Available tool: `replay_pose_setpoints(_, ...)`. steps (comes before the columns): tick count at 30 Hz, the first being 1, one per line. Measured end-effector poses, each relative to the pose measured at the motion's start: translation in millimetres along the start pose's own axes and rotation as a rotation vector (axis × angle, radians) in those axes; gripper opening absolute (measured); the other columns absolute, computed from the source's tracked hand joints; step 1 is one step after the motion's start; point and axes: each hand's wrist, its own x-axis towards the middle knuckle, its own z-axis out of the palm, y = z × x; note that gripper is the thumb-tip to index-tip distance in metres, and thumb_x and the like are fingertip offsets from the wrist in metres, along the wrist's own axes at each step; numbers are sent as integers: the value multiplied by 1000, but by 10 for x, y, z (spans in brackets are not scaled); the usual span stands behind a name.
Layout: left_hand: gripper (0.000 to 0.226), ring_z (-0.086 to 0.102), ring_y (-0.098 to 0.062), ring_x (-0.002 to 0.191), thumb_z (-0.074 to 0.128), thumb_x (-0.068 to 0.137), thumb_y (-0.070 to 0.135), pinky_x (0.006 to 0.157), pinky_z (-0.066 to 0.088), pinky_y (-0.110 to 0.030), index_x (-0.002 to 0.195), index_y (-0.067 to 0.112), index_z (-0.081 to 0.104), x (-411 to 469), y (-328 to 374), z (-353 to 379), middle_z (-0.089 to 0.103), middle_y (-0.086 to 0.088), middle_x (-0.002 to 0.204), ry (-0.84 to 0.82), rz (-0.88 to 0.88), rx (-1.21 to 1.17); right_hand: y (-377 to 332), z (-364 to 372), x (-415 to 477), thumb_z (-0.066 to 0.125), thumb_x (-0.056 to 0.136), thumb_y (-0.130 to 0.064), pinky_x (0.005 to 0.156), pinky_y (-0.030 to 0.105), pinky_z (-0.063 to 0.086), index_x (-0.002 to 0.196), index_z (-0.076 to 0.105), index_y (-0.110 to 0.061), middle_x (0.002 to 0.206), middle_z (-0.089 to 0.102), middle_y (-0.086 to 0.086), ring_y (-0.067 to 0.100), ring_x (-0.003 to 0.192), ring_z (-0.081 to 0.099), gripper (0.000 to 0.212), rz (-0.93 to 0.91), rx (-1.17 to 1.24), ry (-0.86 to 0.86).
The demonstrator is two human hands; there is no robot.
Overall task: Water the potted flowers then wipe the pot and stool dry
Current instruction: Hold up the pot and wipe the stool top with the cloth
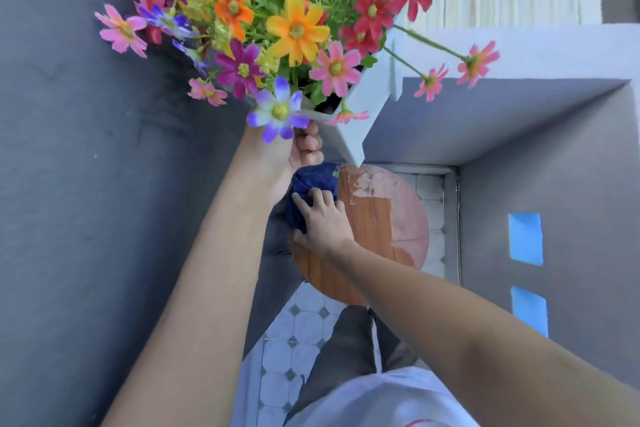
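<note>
A white square pot [360, 107] full of bright mixed flowers [298, 29] is lifted off the stool, and my left hand [298, 156] grips its lower left side. Under it is the round wooden stool [377, 229], wet and shiny across its right and far parts. My right hand [322, 218] presses a bunched dark blue cloth [311, 191] onto the stool's left edge. The pot's underside is hidden.
A dark grey wall [86, 184] runs along the left. A grey parapet [536, 135] with two blue openings stands at the right and behind. White patterned floor tiles [294, 333] and my dark trouser leg show below the stool.
</note>
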Motion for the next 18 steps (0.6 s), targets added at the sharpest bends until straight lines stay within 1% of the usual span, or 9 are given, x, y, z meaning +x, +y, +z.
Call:
replay_pose_setpoints(3,35,35,-9,38,26,102,13,41,25,-19,72,11,44,-44,-18,9,44,2,50,-8,-3,32,48,-34,2,58,83,-44,88,46,44,144,49,-22,131,51,11,34,120,43,65,5,29,25)
replay_pose_setpoints(8,39,33,-9,38,25,100,11,41,25,-20,66,14,42,-77,-5,-26,42,4,46,19,-6,67,230,-110,-73,58,83,-39,88,49,48,132,63,-22,121,55,9,34,114,45,53,29,65,50)
replay_pose_setpoints(11,36,33,-9,39,23,98,9,42,25,-20,69,14,43,-69,-14,-22,41,4,47,31,-9,88,455,-162,-235,58,80,-35,92,48,48,126,69,-22,115,59,7,32,111,48,50,108,125,115)
replay_pose_setpoints(15,40,33,-10,40,31,98,10,42,25,-21,62,15,46,-82,-15,-3,39,2,49,48,-7,88,914,-206,-535,63,75,-35,89,43,50,121,72,-22,110,60,4,29,106,52,49,272,185,241)
replay_pose_setpoints(18,37,34,-10,40,30,98,12,42,26,-22,65,16,44,-72,-23,4,39,2,51,44,-7,112,1255,-207,-780,68,73,-34,91,41,48,119,73,-17,109,59,5,30,103,51,50,382,198,308)
